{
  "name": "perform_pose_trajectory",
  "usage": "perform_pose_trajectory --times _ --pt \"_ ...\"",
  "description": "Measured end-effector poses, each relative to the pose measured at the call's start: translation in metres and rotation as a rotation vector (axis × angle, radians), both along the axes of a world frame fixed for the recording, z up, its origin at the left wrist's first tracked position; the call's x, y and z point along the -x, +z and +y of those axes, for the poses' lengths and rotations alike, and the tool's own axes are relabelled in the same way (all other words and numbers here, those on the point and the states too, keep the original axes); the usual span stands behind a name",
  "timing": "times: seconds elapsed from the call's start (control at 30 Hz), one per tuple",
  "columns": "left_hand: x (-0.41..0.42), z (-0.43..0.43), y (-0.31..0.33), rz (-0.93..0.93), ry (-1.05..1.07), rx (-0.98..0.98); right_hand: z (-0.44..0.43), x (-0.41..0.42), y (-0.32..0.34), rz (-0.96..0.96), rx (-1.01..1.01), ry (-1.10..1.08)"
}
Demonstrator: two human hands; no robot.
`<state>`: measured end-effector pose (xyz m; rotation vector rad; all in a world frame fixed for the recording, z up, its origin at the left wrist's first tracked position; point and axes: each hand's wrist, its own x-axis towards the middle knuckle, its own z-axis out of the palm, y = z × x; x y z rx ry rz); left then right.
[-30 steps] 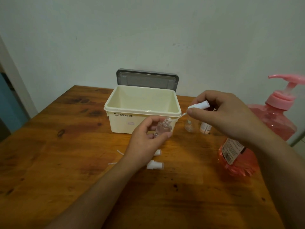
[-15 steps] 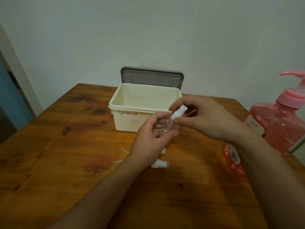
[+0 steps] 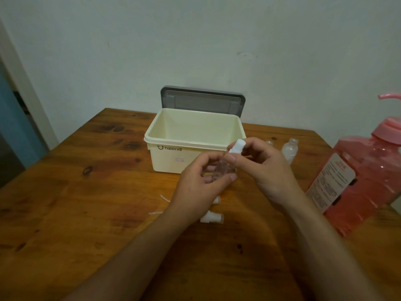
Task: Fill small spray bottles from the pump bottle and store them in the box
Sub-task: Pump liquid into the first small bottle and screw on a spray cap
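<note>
My left hand [image 3: 196, 185] grips a small clear spray bottle [image 3: 222, 170] upright, just in front of the cream box [image 3: 171, 139]. My right hand [image 3: 263, 168] pinches the white spray cap [image 3: 237, 146], which sits on that bottle's neck. The box stands open with nothing seen inside, its grey lid [image 3: 201, 101] leaning behind it. A big pink pump bottle [image 3: 364, 174] stands at the right edge. Two more clear small bottles [image 3: 289, 149] without caps stand between the box and the pump bottle, one mostly hidden behind my right hand.
Two loose white spray caps [image 3: 211, 217] lie on the wooden table [image 3: 76, 203] under my left wrist, with thin white dip tubes [image 3: 165, 197] beside them. A wall rises behind the table and a door frame [image 3: 23, 88] stands at the left.
My right hand brought the white spray cap from the right onto the neck of the bottle held by my left hand. The view shifted slightly left, uncovering the uncapped bottles.
</note>
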<state>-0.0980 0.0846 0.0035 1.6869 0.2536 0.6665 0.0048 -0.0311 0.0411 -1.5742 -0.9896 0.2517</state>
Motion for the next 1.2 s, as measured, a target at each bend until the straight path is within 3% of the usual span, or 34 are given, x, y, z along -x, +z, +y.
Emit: perform_pose_trajectory --times 0.23,0.43,0.6,0.77,0.93,1.2 --pt "-0.0016 -0.0001 -0.0003 0.003 0.014 0.026 -0.0054 0.0029 -0.003 0.061 -0.114 0.064" --pt "-0.0017 -0.0021 -0.0014 0.008 -0.007 0.026 -0.004 0.0001 -0.0094 0.067 -0.074 -0.039" --pt "-0.0019 -0.0017 -0.0015 0.006 -0.007 0.036 -0.004 0.0019 -0.0104 0.126 -0.091 0.057" --pt "-0.0008 -0.0035 -0.0013 0.007 -0.03 0.018 -0.0009 0.0051 -0.0117 0.036 -0.049 -0.069" --pt "-0.0007 -0.002 -0.0005 0.001 -0.019 0.055 -0.0032 0.0057 -0.0104 0.124 -0.081 0.07" --pt "0.0002 -0.0051 -0.0007 -0.007 -0.043 0.04 -0.0012 0.007 -0.0113 0.079 -0.052 -0.042"
